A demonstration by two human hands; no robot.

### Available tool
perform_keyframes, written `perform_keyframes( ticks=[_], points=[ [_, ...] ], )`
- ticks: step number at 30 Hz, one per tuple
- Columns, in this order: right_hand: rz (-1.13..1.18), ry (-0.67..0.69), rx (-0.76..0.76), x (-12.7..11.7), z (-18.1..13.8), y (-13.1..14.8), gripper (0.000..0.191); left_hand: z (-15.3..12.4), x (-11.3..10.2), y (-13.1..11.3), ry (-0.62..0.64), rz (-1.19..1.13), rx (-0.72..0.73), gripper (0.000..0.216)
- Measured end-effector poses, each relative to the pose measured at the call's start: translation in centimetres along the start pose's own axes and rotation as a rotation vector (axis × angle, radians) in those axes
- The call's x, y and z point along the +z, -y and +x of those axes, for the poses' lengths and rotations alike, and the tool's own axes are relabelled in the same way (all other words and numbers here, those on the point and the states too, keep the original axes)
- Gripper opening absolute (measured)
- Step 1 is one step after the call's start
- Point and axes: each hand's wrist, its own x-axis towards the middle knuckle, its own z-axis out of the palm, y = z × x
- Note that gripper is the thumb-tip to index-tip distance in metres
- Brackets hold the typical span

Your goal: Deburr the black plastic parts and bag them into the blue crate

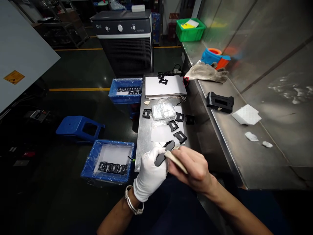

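**Q:** What does the gloved left hand [149, 173] hold?

**A:** It grips a matte black plastic frame [160, 158], fingers closed around it.

**Q:** And the bare right hand [193, 168]?

**A:** Fingers pressed together, pinching a pale flat stick [177, 162]; its tip touches the frame.

**Q:** Beyond the hands?

**A:** More black frames [180, 137] lie on the table [144, 143].

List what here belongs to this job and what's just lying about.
In use: gloved left hand, black plastic frame, bare right hand, beige stick, loose black frames, blue crate of frames.
Lying about: grey work glove, green crate, blue stool.
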Motion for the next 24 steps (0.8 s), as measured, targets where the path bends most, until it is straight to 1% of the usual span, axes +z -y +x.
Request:
perform_keyframes(
  ticks=[5, 8, 11, 20, 24],
  points=[
    [0.025, -0.015, -0.046, 0.02, 0.34, 0.23, 0.008, 0.09, 0.07, 0.08, 0.027, -0.052, -0.065, 0.006],
    [0.006, -0.043, -0.034, 0.12, 0.41, 0.24, 0.009, 0.12, -0.02, 0.06, 0.011, -0.055, -0.061, 0.005],
    [0.03, -0.013, -0.049, 0.19, 0.39, 0.2, 0.008, 0.16, -0.12, -0.02, 0.009, -0.062, -0.057, 0.006],
    [0.042, -0.001, -0.056, 0.23, 0.53, -0.07, 0.009, 0.45, -0.32, -0.48, 0.007, -0.059, -0.035, 0.008],
    [0.058, -0.005, -0.046, 0.29, 0.6, -0.13, 0.008, 0.41, -0.35, -0.57, 0.001, -0.055, -0.047, 0.008]
  ],
)
